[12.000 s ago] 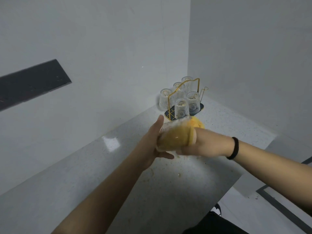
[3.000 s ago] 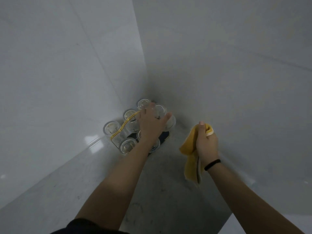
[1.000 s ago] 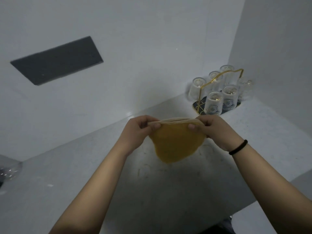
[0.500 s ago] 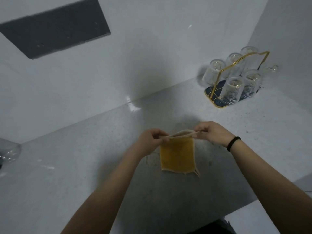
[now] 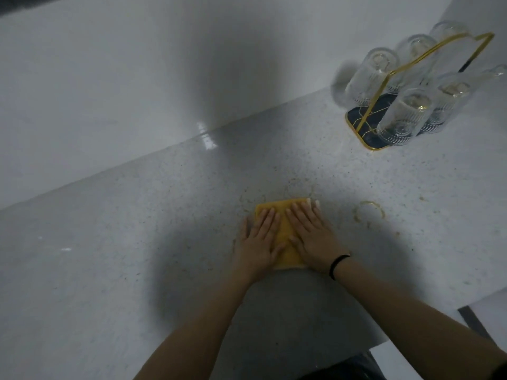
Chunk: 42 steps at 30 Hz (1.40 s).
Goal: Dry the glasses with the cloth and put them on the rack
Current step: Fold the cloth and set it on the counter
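The yellow cloth (image 5: 284, 231) lies folded flat on the speckled grey counter (image 5: 137, 242). My left hand (image 5: 259, 242) presses on its left half with straight fingers. My right hand (image 5: 311, 234), a black band on its wrist, presses flat on the right half. At the far right stands the rack (image 5: 365, 127), a dark base with a gold wire handle. Several ribbed clear glasses (image 5: 400, 116) sit upside down on it.
A white wall runs along the back of the counter. A faint ring mark (image 5: 369, 212) shows on the counter right of my hands. The counter's front edge (image 5: 411, 335) drops to a floor with a dark strip at the lower right.
The cloth, held up by its top edge between both hands half a second ago, now lies on the counter. Both hands have let go and pressed flat on it.
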Motion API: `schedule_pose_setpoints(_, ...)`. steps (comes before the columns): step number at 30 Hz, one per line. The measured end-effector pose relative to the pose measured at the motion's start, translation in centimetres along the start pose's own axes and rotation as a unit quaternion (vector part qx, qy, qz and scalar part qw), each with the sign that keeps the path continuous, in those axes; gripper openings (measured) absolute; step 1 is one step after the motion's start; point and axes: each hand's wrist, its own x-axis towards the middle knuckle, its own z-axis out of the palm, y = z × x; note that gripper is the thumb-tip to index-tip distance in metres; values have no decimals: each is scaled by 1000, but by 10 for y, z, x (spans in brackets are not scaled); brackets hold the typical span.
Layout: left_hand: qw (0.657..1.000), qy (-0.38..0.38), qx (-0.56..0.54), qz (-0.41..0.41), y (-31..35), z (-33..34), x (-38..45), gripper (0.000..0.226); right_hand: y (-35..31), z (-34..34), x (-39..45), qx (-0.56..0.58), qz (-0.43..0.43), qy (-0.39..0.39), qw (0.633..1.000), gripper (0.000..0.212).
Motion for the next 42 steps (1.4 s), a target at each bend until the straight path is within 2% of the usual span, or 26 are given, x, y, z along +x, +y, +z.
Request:
schedule_pose_setpoints(2,1000,15,19,-11,-16,-8,8,70,-8,-4,23,-10,-13,11,1000,67)
schedule_pose_setpoints(5,998,15,39,-49,-45,-23,16,81,-26,-8,64,-9,-45,25,999,80)
schedule_pose_setpoints(7,997,16,44,-67,-57,-26,7,85,-39,-6,74,-22,-61,18,998,80)
schedule_pose_setpoints(11,996,61,32,-59,-47,4,-43,72,-53,18,33,-28,-105,37,993,64)
schedule_pose_setpoints(15,997,71,36,-25,-33,22,-70,67,-48,29,-4,-19,-130,54,990,62)
schedule_pose_setpoints(18,998,45,33,-37,-41,9,-43,68,-37,14,25,-27,-131,45,990,62)
schedule_pose_setpoints(24,996,-1,50,-75,-51,-44,62,70,3,-26,112,-59,-75,51,994,73)
schedule_pose_setpoints(27,995,-20,55,-79,-47,-57,95,69,18,-38,129,-67,-50,51,995,74)
schedule_pose_setpoints(31,996,-22,63,-64,-19,-47,89,69,27,-31,96,-31,-30,78,996,74)
schedule_pose_setpoints(36,999,19,28,18,42,4,42,71,53,-2,-5,-10,7,97,995,62)
schedule_pose_setpoints(38,998,10,33,46,66,17,29,68,64,7,-44,-18,9,109,994,59)
schedule_pose_setpoints(42,998,2,23,66,85,14,44,73,92,-1,-51,-32,13,103,994,60)
